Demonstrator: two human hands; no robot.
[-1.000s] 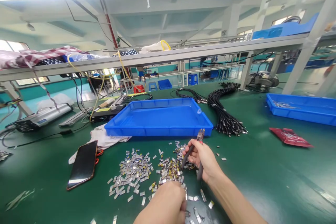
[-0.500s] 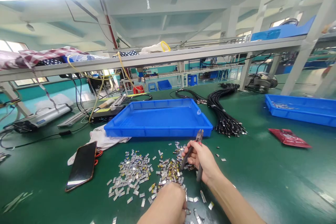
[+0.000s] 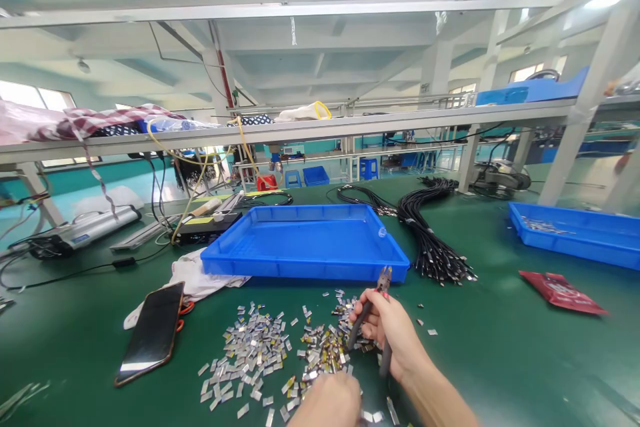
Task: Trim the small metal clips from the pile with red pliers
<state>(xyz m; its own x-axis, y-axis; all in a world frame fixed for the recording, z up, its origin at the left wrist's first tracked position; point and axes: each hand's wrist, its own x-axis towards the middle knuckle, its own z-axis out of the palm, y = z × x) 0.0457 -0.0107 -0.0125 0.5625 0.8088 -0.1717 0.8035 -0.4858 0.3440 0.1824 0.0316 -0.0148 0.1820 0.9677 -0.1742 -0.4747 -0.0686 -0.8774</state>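
My right hand [image 3: 387, 323] is wrapped round dark-handled cutting pliers [image 3: 384, 280], their jaws pointing up near the front wall of a blue tray [image 3: 305, 269]. Low in the view, my left hand [image 3: 331, 400] is closed and turned down at the near edge of a pile of small metal pieces with yellow parts [image 3: 327, 347]. What its fingers hold is hidden. Left of that pile lies a second heap of small silvery pieces [image 3: 255, 340] on the green table [image 3: 500, 360].
A phone [image 3: 151, 333] lies at the left, beside orange-handled scissors and a white cloth [image 3: 193, 273]. Black cables [image 3: 430, 240] lie right of the tray. Farther right are a red packet [image 3: 563, 291] and another blue tray [image 3: 575, 240]. A shelf spans the back.
The camera view has tilted up, so the table things appear lower. My right hand still holds the pliers; my left hand remains closed by the pile.
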